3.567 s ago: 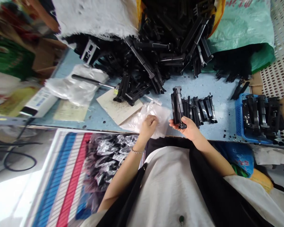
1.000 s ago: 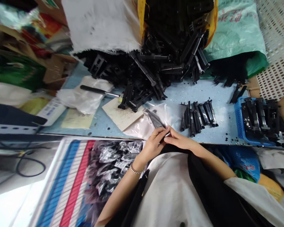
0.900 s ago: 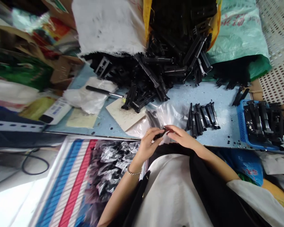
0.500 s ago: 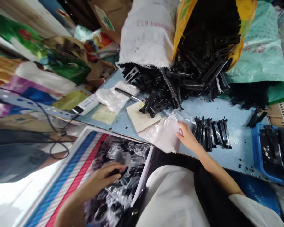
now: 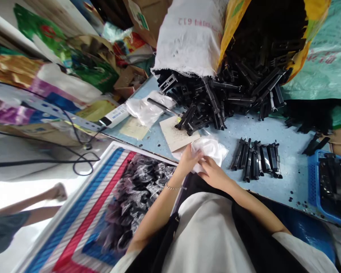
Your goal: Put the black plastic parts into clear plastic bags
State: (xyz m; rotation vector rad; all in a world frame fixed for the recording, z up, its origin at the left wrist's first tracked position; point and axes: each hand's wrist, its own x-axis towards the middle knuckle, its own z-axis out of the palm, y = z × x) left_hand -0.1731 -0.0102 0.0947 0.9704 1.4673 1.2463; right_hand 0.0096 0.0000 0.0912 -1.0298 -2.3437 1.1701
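Both my hands meet at the table's front edge over a white, thin plastic bag. My left hand has its fingers closed on the bag's near left side. From the right, my right hand pinches the same plastic, its fingertips close to the left ones. Just right of the bag, several black plastic parts lie side by side in a row. A tan board lies behind my left hand. Below to the left, a striped bin holds many black pieces in clear plastic bags.
A heap of black parts spills from white and yellow sacks. A screwdriver-like tool lies beside it. At right stands a blue basket of black parts. A person's leg shows at far left.
My left hand has come up from the bin, where it had a dark bagged piece, to the plastic bag on the table. The bag now lies bunched between both hands.
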